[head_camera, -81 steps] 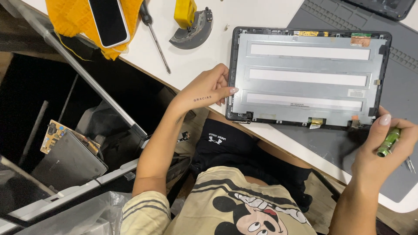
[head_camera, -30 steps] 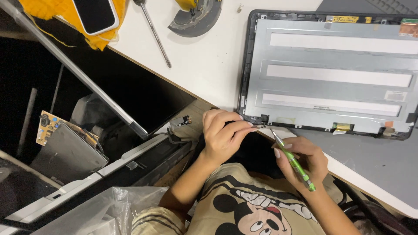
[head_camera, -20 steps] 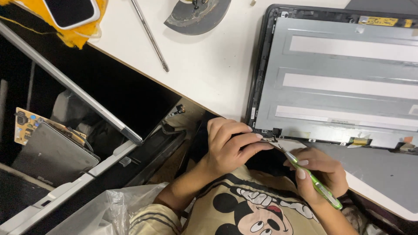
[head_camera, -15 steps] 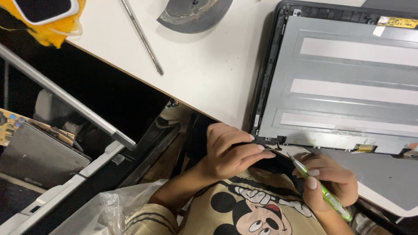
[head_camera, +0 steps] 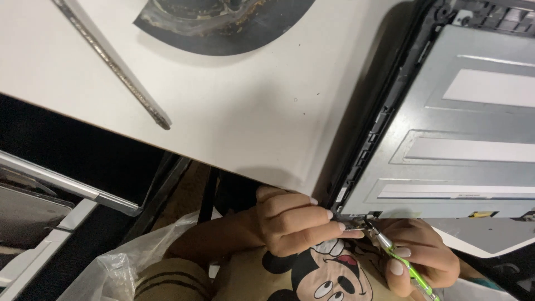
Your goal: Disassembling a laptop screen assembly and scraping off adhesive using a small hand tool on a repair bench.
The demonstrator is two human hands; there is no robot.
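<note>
Where fingers [head_camera: 312, 223] pinch: screwdriver [head_camera: 404, 265] tip.

panel back [head_camera: 473, 111]: matt grey metal | table [head_camera: 234, 111]: smooth white | bag [head_camera: 117, 267]: glossy clear plastic

The white table [head_camera: 234, 117] in front of me carries a long, grimy metal rod [head_camera: 111, 61] lying diagonally at its left. At the top edge sits a dark curved holder [head_camera: 223, 25], and at the right lies the grey laptop screen panel [head_camera: 462, 128], overhanging the near edge.
</note>
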